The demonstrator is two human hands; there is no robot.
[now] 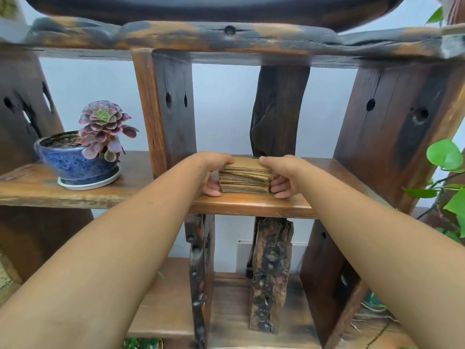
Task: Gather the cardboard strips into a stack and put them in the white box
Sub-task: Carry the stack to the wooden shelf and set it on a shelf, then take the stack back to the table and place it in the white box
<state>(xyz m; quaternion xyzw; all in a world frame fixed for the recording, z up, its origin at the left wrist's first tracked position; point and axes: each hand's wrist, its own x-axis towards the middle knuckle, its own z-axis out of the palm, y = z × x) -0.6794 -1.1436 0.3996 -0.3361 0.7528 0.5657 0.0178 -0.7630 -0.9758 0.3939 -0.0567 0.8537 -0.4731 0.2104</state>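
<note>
Head camera view: we look down our two bare forearms at a stack of brown corrugated cardboard strips (245, 178) standing on a worn, reddish-brown wooden shelf board (251, 205), close to the board's front edge and about midway along the part between two uprights. The stack is not quite square; the upper strips sit slightly skewed over the lower ones. Our left hand (214, 172) presses against the stack's left side, thumb laid on the top strip, fingers curled in against the lower layers and touching the board. Our right hand (279, 176) mirrors it on the right side, thumb on top, fingers folded against the edge. Both hands are clamped on the stack from opposite sides, and it rests on the board between them.

Behind the stack rise dark, rough wooden uprights (168, 107) with bored holes, and a pale wall shows between them. Towards the board's left end stands a blue glazed ceramic pot (73, 162) on a white saucer (88, 182), holding a purple-and-green rosette succulent (104, 127). Beyond the board's right end hang bright green heart-shaped leaves of a trailing plant (444, 154). A lower shelf board (226, 298) lies beneath.
</note>
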